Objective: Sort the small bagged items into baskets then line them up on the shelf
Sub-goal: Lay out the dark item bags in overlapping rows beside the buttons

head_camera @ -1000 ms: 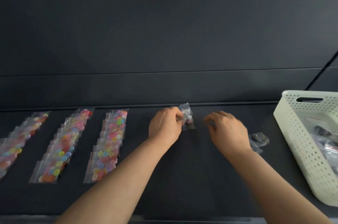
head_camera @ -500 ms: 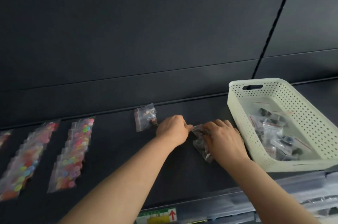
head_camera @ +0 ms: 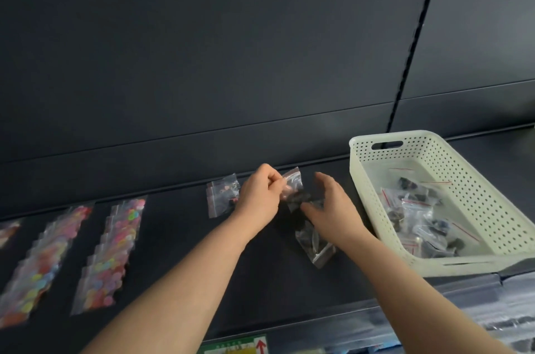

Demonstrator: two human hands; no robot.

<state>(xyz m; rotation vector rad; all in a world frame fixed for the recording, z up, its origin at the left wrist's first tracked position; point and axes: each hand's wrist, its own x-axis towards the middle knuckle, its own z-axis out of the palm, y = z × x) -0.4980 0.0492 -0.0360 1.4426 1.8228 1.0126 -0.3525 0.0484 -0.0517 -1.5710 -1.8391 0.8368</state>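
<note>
My left hand point(head_camera: 260, 197) pinches the top corner of a small clear bag of dark pieces point(head_camera: 293, 188), lifted just above the black shelf point(head_camera: 179, 261). My right hand point(head_camera: 333, 206) hovers beside it with fingers spread, over a small pile of similar dark-piece bags point(head_camera: 314, 243) lying on the shelf. Another single small bag point(head_camera: 221, 197) lies flat just left of my left hand. Rows of overlapping bags with colourful discs point(head_camera: 113, 252) are lined up at the left.
A cream perforated basket point(head_camera: 364, 168) stands at the right on the shelf and holds several bags of dark pieces. A dark back panel rises behind the shelf. The shelf's front edge carries a green label point(head_camera: 234, 346).
The left hand set one bag down at the back, then picked a dark-piece bag from the pile and raised it. The right hand opened. The view swung right, showing the basket.
</note>
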